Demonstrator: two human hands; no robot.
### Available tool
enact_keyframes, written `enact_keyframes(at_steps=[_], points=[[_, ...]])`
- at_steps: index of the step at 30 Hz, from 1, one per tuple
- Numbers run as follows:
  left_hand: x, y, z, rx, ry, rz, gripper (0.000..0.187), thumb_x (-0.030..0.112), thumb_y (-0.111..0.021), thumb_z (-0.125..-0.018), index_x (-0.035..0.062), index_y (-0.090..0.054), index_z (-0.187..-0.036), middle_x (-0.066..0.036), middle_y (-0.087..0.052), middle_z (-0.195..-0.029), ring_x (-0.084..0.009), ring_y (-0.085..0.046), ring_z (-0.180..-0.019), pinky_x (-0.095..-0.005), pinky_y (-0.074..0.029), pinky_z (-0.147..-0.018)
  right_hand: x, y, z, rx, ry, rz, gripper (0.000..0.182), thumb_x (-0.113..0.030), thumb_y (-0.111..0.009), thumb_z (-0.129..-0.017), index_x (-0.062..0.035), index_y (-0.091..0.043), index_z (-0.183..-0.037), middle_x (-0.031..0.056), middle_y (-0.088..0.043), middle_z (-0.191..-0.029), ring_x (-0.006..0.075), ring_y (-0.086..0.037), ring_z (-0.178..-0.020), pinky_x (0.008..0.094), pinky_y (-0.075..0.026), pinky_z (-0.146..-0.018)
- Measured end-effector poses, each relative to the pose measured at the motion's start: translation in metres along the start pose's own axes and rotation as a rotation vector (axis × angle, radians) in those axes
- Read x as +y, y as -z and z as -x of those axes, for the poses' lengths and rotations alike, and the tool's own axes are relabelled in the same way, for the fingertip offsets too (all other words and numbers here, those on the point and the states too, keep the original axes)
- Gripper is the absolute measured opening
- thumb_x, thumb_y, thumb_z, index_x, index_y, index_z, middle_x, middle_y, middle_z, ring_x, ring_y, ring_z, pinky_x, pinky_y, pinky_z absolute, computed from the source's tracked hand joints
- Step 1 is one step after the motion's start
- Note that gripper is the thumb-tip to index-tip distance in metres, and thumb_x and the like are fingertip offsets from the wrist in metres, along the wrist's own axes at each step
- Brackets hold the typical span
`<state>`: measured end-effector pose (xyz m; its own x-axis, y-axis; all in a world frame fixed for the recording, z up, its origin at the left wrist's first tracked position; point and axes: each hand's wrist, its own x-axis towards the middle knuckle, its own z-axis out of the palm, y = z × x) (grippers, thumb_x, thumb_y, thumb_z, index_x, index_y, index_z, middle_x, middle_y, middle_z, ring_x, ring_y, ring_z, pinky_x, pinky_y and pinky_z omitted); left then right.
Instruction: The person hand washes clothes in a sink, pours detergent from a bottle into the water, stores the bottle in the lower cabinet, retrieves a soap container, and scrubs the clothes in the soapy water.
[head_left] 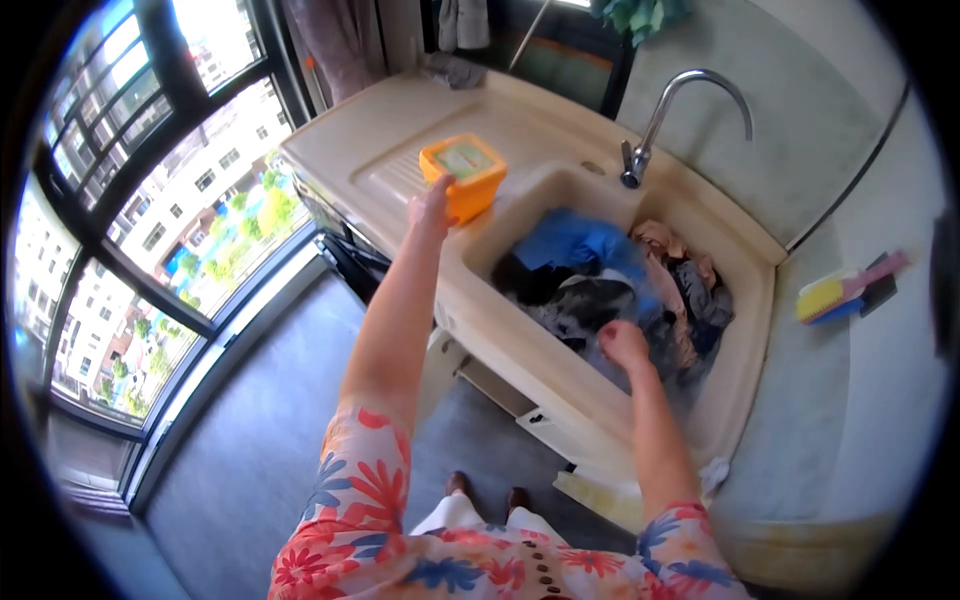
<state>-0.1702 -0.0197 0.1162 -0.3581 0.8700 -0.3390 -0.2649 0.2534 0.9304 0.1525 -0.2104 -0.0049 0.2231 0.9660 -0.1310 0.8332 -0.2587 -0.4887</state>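
An orange plastic tub (480, 190) with a pale greenish top stands at the sink's left corner on the counter. My left hand (432, 208) grips its near side. Over the front of the sink basin (725, 420), my right hand (625, 343) is closed, its fingers curled just above the wet laundry. Whatever it may hold is hidden. In cloudy water lie a blue garment (580, 240), dark clothes (590, 305) and a peach-coloured garment (665, 250).
A chrome faucet (645, 150) rises behind the basin. Left of it is a ribbed draining counter (360, 130). Brushes (850, 290) hang on the right wall. A grey cloth (455, 72) lies at the back left. Tall windows (190, 200) line the left side.
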Motion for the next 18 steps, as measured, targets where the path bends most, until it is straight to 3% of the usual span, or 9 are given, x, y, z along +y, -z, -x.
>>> enact_keyframes(at_steps=[4, 7, 9, 11, 12, 13, 14, 16, 18], points=[[-0.008, 0.014, 0.023, -0.188, -0.097, -0.097, 0.054, 0.036, -0.068, -0.071, -0.0034, -0.054, -0.106, -0.013, -0.056, -0.095, -0.0213, -0.056, -0.08, -0.0294, -0.049, -0.053, 0.004, 0.002, -0.001, -0.008, -0.013, -0.031, 0.015, -0.018, -0.054, -0.074, -0.009, -0.065, -0.079, 0.0057, -0.064, -0.064, 0.0159, -0.062, -0.055, 0.0286, -0.049, -0.059], [-0.034, 0.079, 0.039, -0.117, -0.457, 0.047, 0.031, 0.025, -0.062, -0.08, -0.0001, -0.059, -0.098, -0.007, -0.059, -0.083, -0.0153, -0.054, -0.068, -0.0241, -0.045, -0.061, -0.004, 0.012, 0.006, 0.009, -0.023, -0.013, 0.015, -0.017, -0.054, -0.075, -0.0078, -0.065, -0.078, 0.0053, -0.064, -0.063, 0.0157, -0.062, -0.055, 0.0276, -0.049, -0.057], [-0.073, 0.148, 0.04, 0.09, -0.62, -0.289, 0.024, 0.021, -0.061, -0.078, 0.0004, -0.062, -0.091, -0.006, -0.062, -0.074, -0.0139, -0.057, -0.066, -0.0268, -0.046, -0.062, -0.004, 0.009, 0.006, 0.015, -0.046, -0.016, 0.015, -0.016, -0.053, -0.075, -0.0072, -0.065, -0.078, 0.005, -0.063, -0.062, 0.0154, -0.062, -0.054, 0.0269, -0.048, -0.056], [-0.149, 0.233, 0.018, 0.166, -0.445, -0.93, 0.037, 0.031, -0.067, -0.071, 0.0017, -0.062, -0.093, -0.015, -0.064, -0.086, -0.0266, -0.061, -0.08, -0.0349, -0.047, -0.072, -0.003, 0.005, 0.003, -0.022, -0.049, -0.062, 0.015, -0.016, -0.054, -0.075, -0.007, -0.065, -0.078, 0.0049, -0.063, -0.062, 0.0148, -0.062, -0.053, 0.027, -0.049, -0.056], [-0.193, 0.272, 0.022, 0.074, -0.455, -1.023, 0.053, 0.038, -0.071, -0.065, 0.0026, -0.059, -0.103, -0.018, -0.061, -0.097, -0.0315, -0.058, -0.091, -0.0383, -0.046, -0.078, -0.003, 0.003, 0.0, -0.04, -0.046, -0.079, 0.014, -0.016, -0.054, -0.075, -0.0069, -0.065, -0.078, 0.0049, -0.063, -0.062, 0.0145, -0.062, -0.052, 0.027, -0.049, -0.056], [-0.203, 0.286, 0.042, -0.005, -0.107, -1.131, 0.067, 0.042, -0.074, -0.06, 0.0033, -0.055, -0.111, -0.019, -0.058, -0.103, -0.0318, -0.056, -0.097, -0.038, -0.046, -0.081, -0.002, 0.0, -0.004, -0.045, -0.025, -0.072, 0.014, -0.016, -0.054, -0.075, -0.0066, -0.065, -0.078, 0.0051, -0.063, -0.062, 0.0143, -0.061, -0.051, 0.027, -0.049, -0.056], [-0.232, 0.306, 0.05, -0.008, -0.143, -1.239, 0.071, 0.044, -0.075, -0.057, 0.0039, -0.054, -0.111, -0.019, -0.059, -0.102, -0.0319, -0.056, -0.097, -0.0374, -0.046, -0.082, 0.0, -0.002, -0.005, -0.051, -0.005, -0.063, 0.015, -0.016, -0.054, -0.075, -0.0064, -0.065, -0.078, 0.0053, -0.063, -0.062, 0.0141, -0.061, -0.051, 0.0269, -0.049, -0.055], [-0.273, 0.324, 0.062, -0.049, 0.072, -1.09, 0.067, 0.04, -0.074, -0.056, 0.0055, -0.055, -0.111, -0.018, -0.059, -0.103, -0.0313, -0.057, -0.097, -0.036, -0.046, -0.083, -0.003, 0.0, -0.004, -0.075, -0.005, -0.07, 0.014, -0.015, -0.055, -0.075, -0.0059, -0.065, -0.079, 0.0058, -0.063, -0.062, 0.0139, -0.061, -0.05, 0.027, -0.049, -0.054], [-0.291, 0.317, 0.084, -0.063, 0.034, -1.195, 0.063, 0.035, -0.071, -0.057, 0.0072, -0.055, -0.112, -0.017, -0.06, -0.103, -0.0307, -0.057, -0.095, -0.0353, -0.046, -0.081, -0.01, 0.006, 0.002, -0.119, -0.042, -0.106, 0.014, -0.015, -0.055, -0.075, -0.0055, -0.065, -0.08, 0.0064, -0.064, -0.062, 0.0141, -0.061, -0.05, 0.0273, -0.049, -0.053]])
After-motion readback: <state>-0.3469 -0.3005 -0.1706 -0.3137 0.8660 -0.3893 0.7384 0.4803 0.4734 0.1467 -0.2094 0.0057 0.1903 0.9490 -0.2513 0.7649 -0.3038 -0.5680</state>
